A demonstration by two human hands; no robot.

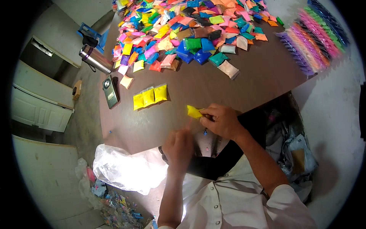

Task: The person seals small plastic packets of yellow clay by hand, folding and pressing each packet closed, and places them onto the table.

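My right hand (pixel 222 121) pinches a small yellow packet (pixel 194 112) between thumb and fingers, just above the table near its front edge. My left hand (pixel 179 147) is below and left of that packet, smeared by motion; a faint pinkish streak shows at its fingertips, and I cannot make out whether it holds anything. Three yellow packets (pixel 149 97) lie side by side in a row on the brown table (pixel 179 86), left of my hands.
A large heap of coloured packets (pixel 183 34) covers the far table. A steel flask (pixel 95 59) and a phone (pixel 110 92) stand at the left edge. Bundles of coloured twisted strips (pixel 310 40) lie far right. A clear plastic bag (pixel 126 168) hangs below the front edge.
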